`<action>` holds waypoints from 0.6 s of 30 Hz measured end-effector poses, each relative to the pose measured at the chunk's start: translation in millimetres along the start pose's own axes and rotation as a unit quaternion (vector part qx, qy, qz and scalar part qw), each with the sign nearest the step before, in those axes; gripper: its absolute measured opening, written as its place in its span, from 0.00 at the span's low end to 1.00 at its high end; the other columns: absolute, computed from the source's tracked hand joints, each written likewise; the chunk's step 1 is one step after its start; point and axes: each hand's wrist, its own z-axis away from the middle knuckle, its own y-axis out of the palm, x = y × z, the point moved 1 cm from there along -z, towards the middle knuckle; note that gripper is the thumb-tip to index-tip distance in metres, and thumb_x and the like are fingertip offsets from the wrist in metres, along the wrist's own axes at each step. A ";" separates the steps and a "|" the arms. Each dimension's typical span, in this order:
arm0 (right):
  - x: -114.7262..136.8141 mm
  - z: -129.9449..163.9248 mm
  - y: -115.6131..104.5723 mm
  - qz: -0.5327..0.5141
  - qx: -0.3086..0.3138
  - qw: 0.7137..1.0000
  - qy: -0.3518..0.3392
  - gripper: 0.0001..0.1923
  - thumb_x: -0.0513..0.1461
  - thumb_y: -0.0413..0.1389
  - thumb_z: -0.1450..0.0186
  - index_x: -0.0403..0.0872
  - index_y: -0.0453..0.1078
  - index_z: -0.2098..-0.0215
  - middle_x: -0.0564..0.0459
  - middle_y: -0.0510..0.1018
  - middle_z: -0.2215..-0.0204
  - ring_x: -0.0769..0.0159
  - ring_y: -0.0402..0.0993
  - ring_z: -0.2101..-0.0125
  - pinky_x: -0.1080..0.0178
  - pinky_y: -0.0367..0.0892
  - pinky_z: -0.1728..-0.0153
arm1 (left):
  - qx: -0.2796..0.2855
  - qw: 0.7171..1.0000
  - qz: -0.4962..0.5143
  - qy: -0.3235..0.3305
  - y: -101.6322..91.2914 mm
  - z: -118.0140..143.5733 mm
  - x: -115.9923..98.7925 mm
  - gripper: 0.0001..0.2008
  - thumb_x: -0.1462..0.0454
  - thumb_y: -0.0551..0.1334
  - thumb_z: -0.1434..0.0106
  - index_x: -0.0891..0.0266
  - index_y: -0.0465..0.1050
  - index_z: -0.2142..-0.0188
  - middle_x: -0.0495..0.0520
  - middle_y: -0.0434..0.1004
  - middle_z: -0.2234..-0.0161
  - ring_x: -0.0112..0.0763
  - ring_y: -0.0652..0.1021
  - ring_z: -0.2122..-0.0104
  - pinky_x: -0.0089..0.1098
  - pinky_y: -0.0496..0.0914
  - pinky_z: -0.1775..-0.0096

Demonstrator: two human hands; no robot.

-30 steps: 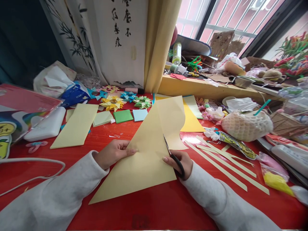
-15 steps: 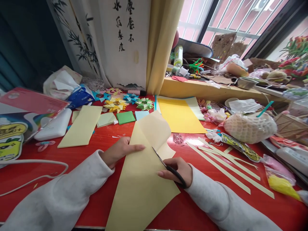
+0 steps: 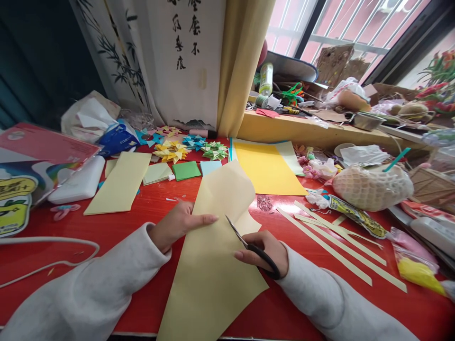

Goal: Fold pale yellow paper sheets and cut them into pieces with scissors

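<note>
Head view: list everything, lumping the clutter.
Paper sheet: one, pale yellow, centre
Scissors: one, black-handled, on sheet
Paper strips: several, pale yellow, right
Rectangular paper: one, yellow, back
Paper stacks: three, green or blue, back
Paper rosettes: several, mixed, back
Tissue pack: one, blue, left
Cable: one, white, left
Calligraphy hanging: one, white, back
Clutter: many, mixed, both sides
Tabletop: one, red, beneath
Left hand: one, bare, pinching sheet
Right hand: one, bare, holding scissors
</note>
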 end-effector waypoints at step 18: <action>8.8 2.9 5.5 -0.010 -0.021 1.000 -0.010 0.19 0.51 0.57 0.54 0.43 0.64 0.82 0.59 0.57 0.88 0.76 0.53 0.85 0.70 0.49 0.85 | -0.023 1.000 -0.020 0.002 -2.1 0.6 1.1 0.20 0.56 0.64 0.53 0.68 0.71 0.64 0.60 0.76 0.67 0.43 0.76 0.69 0.36 0.71 0.68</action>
